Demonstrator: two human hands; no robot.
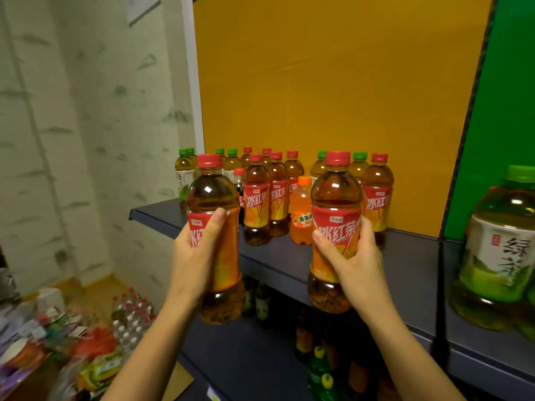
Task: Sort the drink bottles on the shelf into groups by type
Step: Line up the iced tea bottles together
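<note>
Presently both hands grip red-capped iced-tea bottles, left hand (199,250) and right hand (354,256), and could topple the orange soda bottle (301,212) near the shelf (405,270) front edge.

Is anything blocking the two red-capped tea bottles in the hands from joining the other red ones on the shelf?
Partly. A small orange soda bottle stands at the front amid the red tea group, and a dark soda bottle stands at its left edge.
</note>
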